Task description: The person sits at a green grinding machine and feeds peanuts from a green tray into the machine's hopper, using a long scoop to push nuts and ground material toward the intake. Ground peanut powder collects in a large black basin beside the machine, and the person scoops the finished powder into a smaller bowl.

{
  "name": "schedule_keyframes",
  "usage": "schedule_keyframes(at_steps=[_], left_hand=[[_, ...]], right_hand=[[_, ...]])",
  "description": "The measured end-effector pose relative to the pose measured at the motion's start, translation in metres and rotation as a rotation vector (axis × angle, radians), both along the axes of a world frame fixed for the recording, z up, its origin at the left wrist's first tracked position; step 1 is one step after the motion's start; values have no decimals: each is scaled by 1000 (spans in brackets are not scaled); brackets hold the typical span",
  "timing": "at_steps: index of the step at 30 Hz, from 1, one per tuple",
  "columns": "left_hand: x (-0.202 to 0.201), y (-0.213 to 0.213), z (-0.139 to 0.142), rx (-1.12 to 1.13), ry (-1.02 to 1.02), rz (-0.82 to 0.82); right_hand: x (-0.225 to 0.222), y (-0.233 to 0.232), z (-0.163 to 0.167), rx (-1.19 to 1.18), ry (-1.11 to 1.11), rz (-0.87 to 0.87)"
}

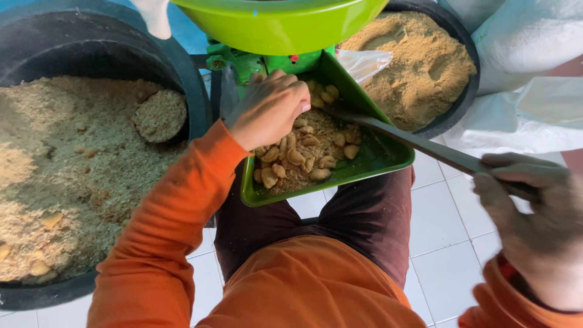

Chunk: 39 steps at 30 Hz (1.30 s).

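From the head camera, the left hand (270, 108) sits at upper centre of the frame, knuckles up, fingers curled downward into the top of a green tray (370, 159). The fingertips are hidden under the hand itself, so whether they pinch anything cannot be told. The tray slopes down toward the lower centre and carries pale crumbly meal with tan lumps (297, 157) heaped on it, the lumps lying just below the left hand.

At the right edge, the right hand (534, 212) is blurred and partly cut off; its fingers are wrapped tightly round the end of a long grey stick (419, 143), which runs up and left until its tip rests in the tray beside the lumps.

A bright green hopper (279, 24) is cut off by the top edge, and the green machine parts beneath it are half hidden behind the hand.

A large black tub (182, 67) of coarse greyish meal fills the left side. A second black tub (452, 106) of finer brown powder sits at upper right, with white sacks (516, 42) beside it. Orange sleeves and dark trousers cover the lower middle, over a floor of white tiles (437, 225).
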State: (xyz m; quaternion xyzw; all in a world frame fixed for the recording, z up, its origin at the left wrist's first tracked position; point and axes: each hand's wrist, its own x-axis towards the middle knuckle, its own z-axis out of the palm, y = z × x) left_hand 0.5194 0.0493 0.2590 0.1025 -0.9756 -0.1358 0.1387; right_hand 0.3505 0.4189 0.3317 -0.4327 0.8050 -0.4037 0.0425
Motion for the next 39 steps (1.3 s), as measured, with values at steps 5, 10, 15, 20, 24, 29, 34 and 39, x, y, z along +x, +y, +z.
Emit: schedule_keyframes(at_steps=[5, 10, 15, 20, 24, 29, 34, 39], left_hand=[[35, 5, 14, 30, 166, 56], [62, 7, 21, 227, 281, 57], [96, 8, 27, 241, 359, 144], [130, 15, 25, 284, 408, 280], [153, 29, 27, 296, 376, 347], [166, 33, 32, 325, 255, 427], [110, -8, 22, 46, 329, 23], [2, -50, -13, 13, -43, -71]], right_hand=[[31, -67, -9, -172, 197, 90], [48, -74, -2, -202, 250, 33], [51, -61, 19, -150, 324, 61], [55, -83, 11, -154, 354, 112], [62, -88, 6, -129, 387, 61], [57, -92, 6, -133, 416, 105], [53, -93, 1, -131, 290, 5], [55, -81, 4, -114, 255, -55]])
